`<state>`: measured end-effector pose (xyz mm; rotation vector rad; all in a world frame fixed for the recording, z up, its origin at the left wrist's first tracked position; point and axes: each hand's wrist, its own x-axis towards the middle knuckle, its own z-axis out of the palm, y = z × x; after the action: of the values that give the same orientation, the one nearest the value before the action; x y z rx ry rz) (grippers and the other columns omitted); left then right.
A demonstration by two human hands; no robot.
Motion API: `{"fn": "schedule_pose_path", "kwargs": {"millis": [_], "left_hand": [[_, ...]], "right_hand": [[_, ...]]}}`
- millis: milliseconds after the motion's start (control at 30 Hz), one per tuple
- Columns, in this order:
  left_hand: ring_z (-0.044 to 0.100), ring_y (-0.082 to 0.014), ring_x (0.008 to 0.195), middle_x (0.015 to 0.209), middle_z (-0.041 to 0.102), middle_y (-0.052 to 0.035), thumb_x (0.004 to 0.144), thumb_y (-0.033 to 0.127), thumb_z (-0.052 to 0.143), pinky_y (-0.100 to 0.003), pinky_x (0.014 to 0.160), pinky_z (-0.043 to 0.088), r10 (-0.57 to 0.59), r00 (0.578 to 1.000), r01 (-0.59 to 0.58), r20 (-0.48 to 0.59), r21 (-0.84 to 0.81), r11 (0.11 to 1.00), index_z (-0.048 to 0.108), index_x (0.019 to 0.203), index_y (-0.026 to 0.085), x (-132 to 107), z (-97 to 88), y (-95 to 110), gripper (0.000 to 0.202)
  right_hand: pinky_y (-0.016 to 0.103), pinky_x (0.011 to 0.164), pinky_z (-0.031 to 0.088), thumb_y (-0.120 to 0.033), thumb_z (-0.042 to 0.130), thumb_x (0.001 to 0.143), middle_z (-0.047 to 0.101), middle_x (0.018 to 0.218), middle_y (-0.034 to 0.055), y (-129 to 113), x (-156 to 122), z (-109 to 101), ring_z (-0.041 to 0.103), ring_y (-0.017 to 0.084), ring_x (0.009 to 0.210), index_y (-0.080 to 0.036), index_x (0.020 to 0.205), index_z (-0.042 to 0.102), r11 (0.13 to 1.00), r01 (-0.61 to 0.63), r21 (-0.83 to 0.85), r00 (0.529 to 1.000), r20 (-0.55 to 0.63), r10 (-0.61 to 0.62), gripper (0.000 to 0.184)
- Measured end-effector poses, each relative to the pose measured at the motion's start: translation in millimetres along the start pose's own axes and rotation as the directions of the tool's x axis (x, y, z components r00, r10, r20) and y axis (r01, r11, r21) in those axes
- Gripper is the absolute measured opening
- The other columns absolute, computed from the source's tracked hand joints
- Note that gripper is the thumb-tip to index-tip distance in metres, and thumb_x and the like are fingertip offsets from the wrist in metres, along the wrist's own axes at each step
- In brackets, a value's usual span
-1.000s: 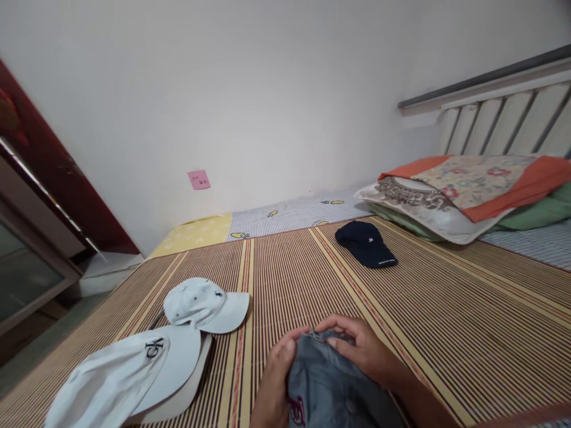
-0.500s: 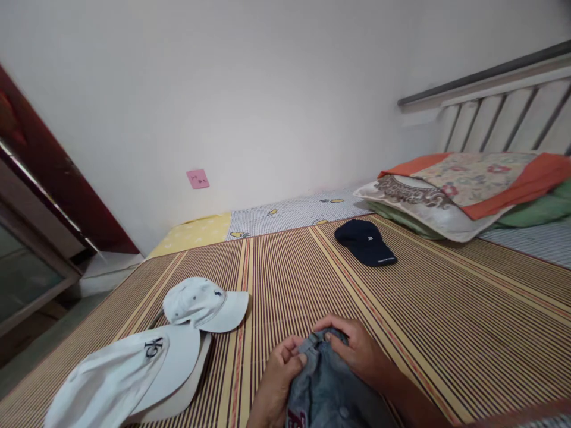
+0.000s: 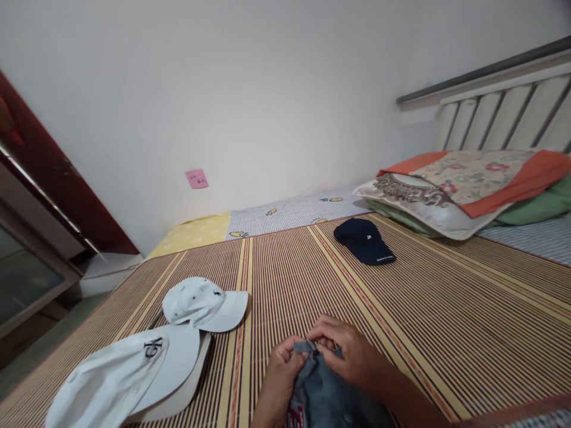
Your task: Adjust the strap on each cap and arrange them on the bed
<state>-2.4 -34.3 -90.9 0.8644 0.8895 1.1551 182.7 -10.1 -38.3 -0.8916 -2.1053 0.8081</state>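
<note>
A faded grey-blue cap point(image 3: 332, 386) is between my two hands at the bottom middle, its back strap toward the far side and a dark red letter patch low on its left. My left hand point(image 3: 281, 368) pinches the strap end between thumb and fingers. My right hand point(image 3: 345, 353) is closed on the strap beside its buckle, fingers bent over it. Part of the cap runs out of view below. Left of my hands lie a white cap point(image 3: 205, 303) with a small dark logo and a larger white cap point(image 3: 120, 374) with black letters.
A navy cap point(image 3: 363, 241) lies farther back on the striped bamboo mat point(image 3: 285, 279). Pillows with an orange-edged floral cover point(image 3: 482, 178) are stacked at the right by the headboard point(image 3: 504, 113). A pink note point(image 3: 197, 178) is stuck on the white wall. Another pale brim shows under the larger white cap.
My right hand has shifted slightly left, closer to my left hand, its fingers now bent at the buckle. The strap end now sticks out at my left fingertips.
</note>
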Motion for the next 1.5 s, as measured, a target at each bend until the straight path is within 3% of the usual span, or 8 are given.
{"fn": "schedule_pose_path", "kwargs": {"millis": [300, 467, 667, 900, 1000, 1200, 1367, 1500], "left_hand": [[0.038, -0.0083, 0.057, 0.06, 0.051, 0.005, 0.067, 0.049, 0.089, -0.02, 0.054, 0.029, 0.047, 0.999, -0.048, 0.012, 0.092, 0.995, 0.07, 0.071, 0.014, 3, -2.1, -4, 0.04], [0.041, -0.0094, 0.059, 0.065, 0.054, 0.0026, 0.068, 0.053, 0.087, -0.021, 0.056, 0.031, 0.002, 0.999, -0.006, 0.052, 0.079, 0.997, 0.067, 0.074, 0.014, -2, 2.5, 1, 0.044], [0.039, -0.009, 0.058, 0.064, 0.052, 0.0031, 0.072, 0.047, 0.085, -0.021, 0.054, 0.029, -0.04, 0.997, 0.038, 0.059, 0.03, 0.999, 0.058, 0.069, 0.016, -6, 9.0, 8, 0.042], [0.041, -0.01, 0.059, 0.063, 0.054, 0.0033, 0.071, 0.051, 0.086, -0.021, 0.056, 0.033, -0.015, 1.0, 0.014, 0.011, 0.057, 0.998, 0.061, 0.071, 0.016, -3, 8.0, 5, 0.043], [0.04, -0.0101, 0.059, 0.063, 0.052, 0.004, 0.07, 0.055, 0.085, -0.021, 0.057, 0.032, 0.009, 1.0, -0.009, 0.002, 0.084, 0.996, 0.061, 0.071, 0.017, -4, 8.3, 4, 0.045], [0.04, -0.0104, 0.059, 0.064, 0.054, 0.0028, 0.072, 0.056, 0.083, -0.022, 0.056, 0.031, 0.011, 1.0, -0.012, 0.01, 0.124, 0.992, 0.065, 0.073, 0.016, -6, 8.6, 5, 0.044], [0.037, -0.0087, 0.056, 0.061, 0.05, 0.005, 0.073, 0.052, 0.084, -0.02, 0.055, 0.031, 0.025, 1.0, -0.025, 0.001, 0.105, 0.994, 0.059, 0.068, 0.017, -4, 7.8, 6, 0.044], [0.036, -0.0081, 0.055, 0.059, 0.048, 0.0054, 0.066, 0.055, 0.088, -0.02, 0.052, 0.028, 0.025, 1.0, -0.026, 0.008, 0.096, 0.995, 0.057, 0.065, 0.017, -2, 5.9, 4, 0.049]], "right_hand": [[0.029, 0.073, 0.044, -0.002, 0.053, 0.077, 0.06, 0.09, 0.0, -5, -2, -1, 0.059, 0.017, 0.082, -0.021, 0.09, 0.061, 0.995, -0.002, -0.098, 0.997, 0.07, 0.009, 0.025], [0.032, 0.075, 0.043, 0.0, 0.049, 0.077, 0.059, 0.093, 0.0027, -15, -4, -1, 0.058, 0.019, 0.084, -0.019, 0.094, 0.058, 0.976, -0.016, -0.219, 0.991, 0.123, 0.044, 0.028], [0.029, 0.073, 0.043, 0.004, 0.047, 0.074, 0.06, 0.09, 0.0006, -15, -3, -3, 0.059, 0.017, 0.082, -0.02, 0.093, 0.058, 0.996, -0.03, -0.084, 0.994, 0.105, 0.038, 0.032], [0.027, 0.069, 0.044, -0.003, 0.053, 0.078, 0.061, 0.088, -0.0006, -3, -3, -1, 0.06, 0.015, 0.078, -0.021, 0.093, 0.063, 0.994, -0.068, 0.085, 0.997, 0.035, 0.065, 0.026], [0.026, 0.065, 0.043, -0.01, 0.056, 0.082, 0.058, 0.086, -0.0015, -3, -2, 0, 0.057, 0.014, 0.073, -0.021, 0.091, 0.066, 0.996, -0.058, 0.074, 0.998, 0.035, 0.055, 0.018], [0.026, 0.064, 0.041, -0.003, 0.053, 0.074, 0.058, 0.078, -0.0021, 4, 0, 3, 0.056, 0.014, 0.072, -0.02, 0.079, 0.062, 0.992, -0.103, 0.077, 0.995, 0.006, 0.103, 0.02], [0.028, 0.074, 0.045, -0.002, 0.052, 0.077, 0.06, 0.092, 0.0, -2, -3, 0, 0.059, 0.016, 0.085, -0.022, 0.094, 0.066, 0.999, -0.018, 0.047, 1.0, 0.016, 0.017, 0.029], [0.029, 0.075, 0.044, -0.004, 0.057, 0.076, 0.058, 0.09, -0.0009, -9, -5, -3, 0.059, 0.016, 0.084, -0.022, 0.092, 0.063, 0.999, -0.004, -0.04, 0.998, 0.061, 0.006, 0.025]]}}
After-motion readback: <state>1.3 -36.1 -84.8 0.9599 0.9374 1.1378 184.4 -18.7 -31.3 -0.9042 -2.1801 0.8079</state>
